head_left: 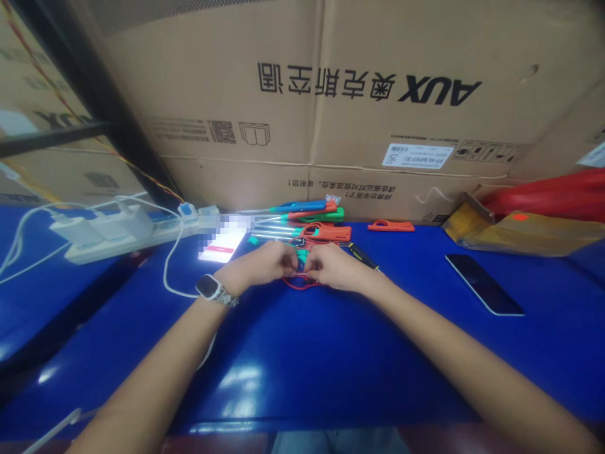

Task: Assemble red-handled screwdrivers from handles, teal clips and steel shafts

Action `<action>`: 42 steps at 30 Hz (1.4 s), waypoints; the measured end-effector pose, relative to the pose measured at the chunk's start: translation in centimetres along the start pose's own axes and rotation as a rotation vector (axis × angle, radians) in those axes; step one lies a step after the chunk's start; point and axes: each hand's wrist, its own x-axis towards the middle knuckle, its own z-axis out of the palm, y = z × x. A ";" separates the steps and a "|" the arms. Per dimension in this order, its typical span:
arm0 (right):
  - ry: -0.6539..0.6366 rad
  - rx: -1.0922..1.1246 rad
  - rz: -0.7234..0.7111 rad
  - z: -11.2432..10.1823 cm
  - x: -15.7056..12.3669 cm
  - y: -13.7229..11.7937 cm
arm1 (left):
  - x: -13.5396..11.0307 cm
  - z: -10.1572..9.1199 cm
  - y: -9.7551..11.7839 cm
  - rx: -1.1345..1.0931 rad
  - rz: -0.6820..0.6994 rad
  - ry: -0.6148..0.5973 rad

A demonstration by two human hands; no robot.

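My left hand (278, 261), with a watch (208, 287) at the wrist, is closed in a pinch over the table. My right hand (328, 265) pinches close beside it, fingertips nearly meeting. Between them is a thin red wire (302, 287), looping just below the fingers; its ends are hidden. Small green parts (301, 255) show behind the fingertips, too small to make out. Just beyond lie several long-necked gas lighters, with an orange one (331, 232) nearest and a blue one (302, 206) farther back. A black and yellow screwdriver (362, 255) lies beside my right hand.
A lit phone (222, 243) lies left of my hands, and a dark phone (482, 284) at right. A power strip (118, 236) with white plugs and cables stands left. An orange handle shell (391, 226) lies near the large cardboard box (331, 126) behind. A yellowish bag (520, 233) sits right.
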 end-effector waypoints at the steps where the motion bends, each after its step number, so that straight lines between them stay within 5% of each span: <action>1: 0.019 -0.015 -0.002 0.0 -0.2 0.0 | 0.0 0.0 -0.2 -0.014 0.007 -0.005; 5: 0.118 -0.017 -0.023 0.4 -0.9 0.0 | -0.3 -0.2 -0.3 -0.055 0.065 -0.056; 17: 0.128 0.082 -0.024 0.6 -1.5 0.1 | -0.7 -0.2 0.7 0.094 0.210 0.014; 31: 0.130 0.070 -0.060 0.4 -1.5 0.4 | -2.1 -0.5 0.8 0.198 0.015 0.034; 42: 0.094 0.059 -0.107 0.1 -1.4 0.7 | -1.9 -0.3 0.3 0.252 0.058 0.053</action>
